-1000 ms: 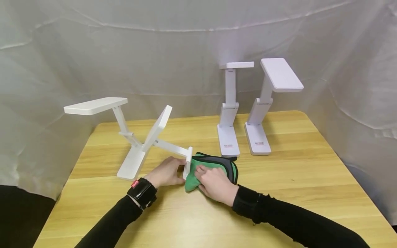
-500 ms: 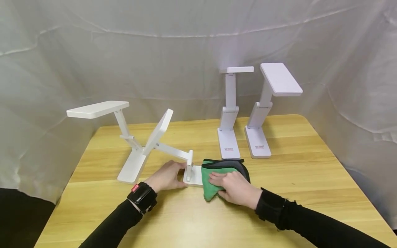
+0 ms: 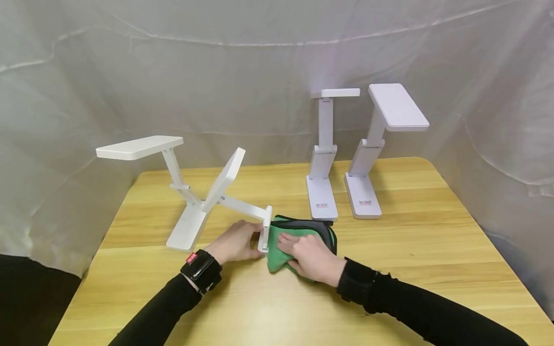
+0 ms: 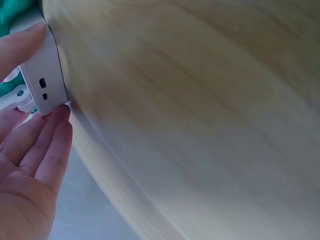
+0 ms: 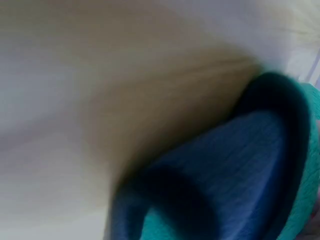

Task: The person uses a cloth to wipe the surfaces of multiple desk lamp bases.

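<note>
In the head view my left hand (image 3: 235,242) holds the end of a white folding desk lamp's base (image 3: 261,246) between thumb and fingers. The left wrist view shows small ports in that end of the base (image 4: 47,82). This lamp's arm (image 3: 244,207) slants up left to a tilted flat head (image 3: 224,180). With bent fingers my right hand (image 3: 313,257) grips a green and grey cloth (image 3: 279,250) with black edging, pressed over the rest of the base. The folded cloth (image 5: 225,165) fills the lower right of the right wrist view; most of the right hand is out of frame there.
Behind the held lamp stands another white desk lamp (image 3: 138,147), at the table's left. Two more lamps, a left one (image 3: 321,198) and a right one (image 3: 362,196), stand upright at back right. A pale curtain (image 3: 259,96) hangs behind the wooden table (image 3: 424,250).
My right hand slid the cloth right along the lamp base, baring part of it, then brought it back left over the base. The left hand stays at the base's end.
</note>
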The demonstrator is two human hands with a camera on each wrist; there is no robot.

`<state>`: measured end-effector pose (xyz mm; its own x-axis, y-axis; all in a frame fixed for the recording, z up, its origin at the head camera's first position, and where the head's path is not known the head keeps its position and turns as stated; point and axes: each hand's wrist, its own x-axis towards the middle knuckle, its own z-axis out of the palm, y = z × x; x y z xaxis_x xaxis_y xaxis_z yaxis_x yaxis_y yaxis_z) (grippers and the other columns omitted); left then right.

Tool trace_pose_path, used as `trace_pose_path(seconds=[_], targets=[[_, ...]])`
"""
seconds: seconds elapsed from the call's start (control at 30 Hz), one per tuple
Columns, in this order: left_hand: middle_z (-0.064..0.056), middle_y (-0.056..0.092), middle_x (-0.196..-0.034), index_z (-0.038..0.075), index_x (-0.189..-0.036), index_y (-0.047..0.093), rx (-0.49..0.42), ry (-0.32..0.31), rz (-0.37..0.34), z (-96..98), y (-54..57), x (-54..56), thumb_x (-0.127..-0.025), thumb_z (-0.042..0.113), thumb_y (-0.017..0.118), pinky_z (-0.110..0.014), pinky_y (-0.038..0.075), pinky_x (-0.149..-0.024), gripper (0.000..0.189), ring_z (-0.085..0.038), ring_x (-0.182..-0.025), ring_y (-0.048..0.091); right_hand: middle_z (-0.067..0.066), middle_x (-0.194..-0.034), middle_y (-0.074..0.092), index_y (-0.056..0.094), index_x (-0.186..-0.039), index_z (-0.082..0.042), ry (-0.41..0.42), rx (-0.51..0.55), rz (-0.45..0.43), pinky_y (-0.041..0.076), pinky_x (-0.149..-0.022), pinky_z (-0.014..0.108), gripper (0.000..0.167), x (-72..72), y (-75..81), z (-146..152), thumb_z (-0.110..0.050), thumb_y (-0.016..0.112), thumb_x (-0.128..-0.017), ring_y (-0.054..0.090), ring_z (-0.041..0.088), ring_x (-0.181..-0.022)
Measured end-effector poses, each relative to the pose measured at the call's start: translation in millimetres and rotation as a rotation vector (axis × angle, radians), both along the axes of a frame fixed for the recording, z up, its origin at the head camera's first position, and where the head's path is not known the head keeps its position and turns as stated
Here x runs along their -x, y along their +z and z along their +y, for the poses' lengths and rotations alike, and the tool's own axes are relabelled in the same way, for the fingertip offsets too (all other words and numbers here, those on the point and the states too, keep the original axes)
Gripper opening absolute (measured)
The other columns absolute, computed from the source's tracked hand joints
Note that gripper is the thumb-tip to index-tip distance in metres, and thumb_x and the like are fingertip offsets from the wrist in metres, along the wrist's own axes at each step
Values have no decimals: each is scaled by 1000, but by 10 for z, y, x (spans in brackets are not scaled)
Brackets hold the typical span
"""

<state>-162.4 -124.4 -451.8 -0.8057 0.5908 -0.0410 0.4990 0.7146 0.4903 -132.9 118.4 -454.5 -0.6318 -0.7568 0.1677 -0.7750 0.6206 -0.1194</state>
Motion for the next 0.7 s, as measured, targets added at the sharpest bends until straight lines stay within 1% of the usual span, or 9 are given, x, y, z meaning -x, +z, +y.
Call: trace_pose_path(seconds=[0.1, 0.17, 0.23, 0.3, 0.4, 0.47, 0.57, 0.63, 0.7], targets=[[0, 72, -86, 10, -125, 67, 29, 12, -7, 8, 5, -1, -77, 24, 87, -20, 47, -59, 53, -5, -60, 47, 9, -134, 67, 70, -129, -13, 10, 42, -63, 63, -81, 39, 46, -26, 12, 163, -17, 80, -84, 68, 23, -120], [-1, 73, -88, 8, -126, 67, 40, 17, -4, 8, 2, 0, -76, 25, 87, -23, 48, -60, 56, -8, -60, 50, 10, -134, 67, 69, -129, -10, -6, 67, -85, 63, -82, 41, 47, -45, 2, 264, -15, 80, -84, 68, 24, -121], [-4, 76, -96, 7, -126, 67, 44, 20, 10, 5, -3, -2, -76, 26, 88, -26, 55, -69, 57, -10, -68, 58, 12, -134, 67, 69, -129, -7, -48, 98, -100, 63, -82, 43, 48, -68, -18, 351, -14, 81, -84, 67, 26, -122], [-7, 77, -104, 6, -125, 67, 39, 21, 19, 1, -10, -6, -75, 26, 88, -32, 59, -80, 58, -15, -80, 67, 15, -135, 66, 67, -130, -4, -101, 144, -112, 62, -85, 46, 49, -94, -51, 409, -16, 81, -84, 66, 28, -124], [-10, 76, -116, 6, -124, 68, 21, 19, 27, -4, -21, -15, -75, 25, 89, -37, 59, -95, 57, -21, -100, 72, 21, -138, 62, 64, -132, 2, -182, 240, -141, 59, -94, 48, 53, -142, -108, 449, -18, 81, -85, 62, 31, -128], [-10, 76, -116, 7, -124, 68, 16, 15, 29, -2, -27, -20, -75, 25, 88, -38, 58, -96, 56, -23, -104, 72, 26, -142, 57, 60, -134, 7, -230, 310, -172, 56, -98, 48, 58, -181, -137, 451, -18, 81, -86, 59, 34, -130], [-10, 76, -114, 7, -123, 68, 15, 11, 43, 7, -29, -26, -75, 25, 88, -38, 59, -95, 55, -22, -102, 72, 34, -147, 46, 52, -138, 13, -300, 393, -217, 57, -96, 46, 66, -231, -153, 439, -15, 81, -85, 57, 39, -129], [-10, 77, -112, 7, -121, 68, 12, 10, 53, 18, -24, -25, -75, 25, 89, -38, 59, -94, 54, -23, -100, 73, 37, -149, 41, 48, -140, 14, -344, 411, -240, 58, -93, 45, 69, -244, -137, 428, -14, 80, -85, 59, 42, -125], [-10, 77, -110, 7, -119, 69, 10, 14, 60, 29, -19, -26, -74, 24, 89, -38, 60, -93, 53, -22, -99, 73, 39, -146, 43, 49, -139, 15, -380, 403, -255, 60, -90, 43, 68, -249, -106, 425, -13, 80, -85, 64, 41, -118]])
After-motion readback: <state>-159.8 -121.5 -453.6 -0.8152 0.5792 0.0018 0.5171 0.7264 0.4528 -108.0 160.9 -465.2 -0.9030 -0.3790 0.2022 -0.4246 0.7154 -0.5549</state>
